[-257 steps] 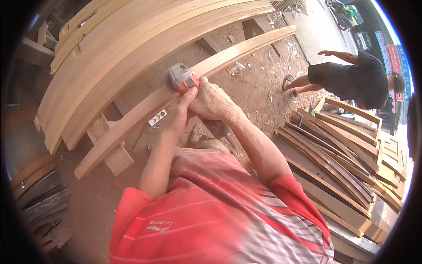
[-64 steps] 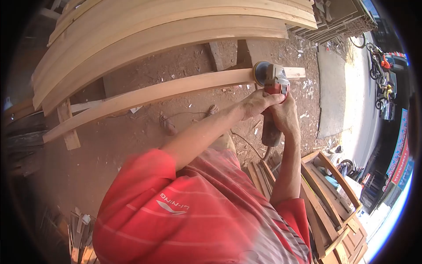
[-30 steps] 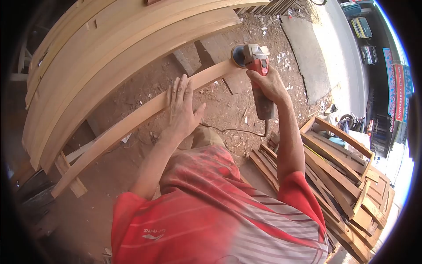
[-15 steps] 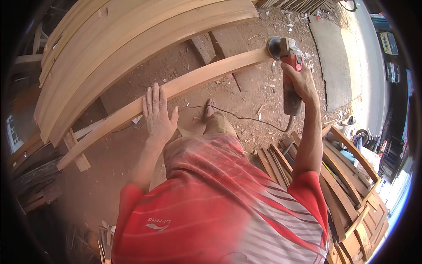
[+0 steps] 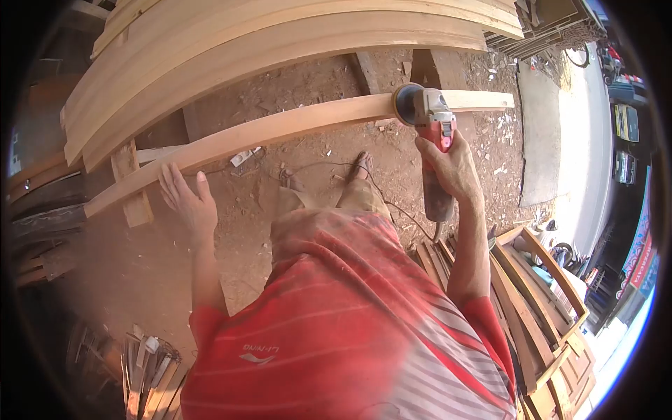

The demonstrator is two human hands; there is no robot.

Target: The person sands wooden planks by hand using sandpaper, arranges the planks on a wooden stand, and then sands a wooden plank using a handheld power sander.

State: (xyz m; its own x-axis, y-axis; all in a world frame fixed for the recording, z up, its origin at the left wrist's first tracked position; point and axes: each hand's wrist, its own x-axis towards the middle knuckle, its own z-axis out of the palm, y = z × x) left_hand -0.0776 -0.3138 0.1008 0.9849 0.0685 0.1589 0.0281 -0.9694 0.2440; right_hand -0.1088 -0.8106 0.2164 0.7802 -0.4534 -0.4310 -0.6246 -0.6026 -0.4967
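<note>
My right hand [image 5: 451, 164] is wrapped round the body of a red and grey power sander [image 5: 435, 129]. The sander's round disc [image 5: 406, 104] is at a long, slightly curved wooden strip [image 5: 280, 127], toward its right part. My left hand [image 5: 189, 199] has its fingers spread, with the fingertips at the near edge of the strip's left part. Beneath the strip's left end is a short wooden support [image 5: 131, 183]. A cable runs from the sander's lower end across the ground.
Wide curved boards [image 5: 280, 52] lie stacked beyond the strip. Wooden frames and planks [image 5: 532, 308] are piled at the lower right. Wood offcuts [image 5: 150, 378] stand at the lower left. A white power strip [image 5: 241, 158] and my feet are on the dirt ground.
Since half a second ago my left hand has slid left along the strip, and the sander in my right hand has moved back left from the strip's far end. The view has turned.
</note>
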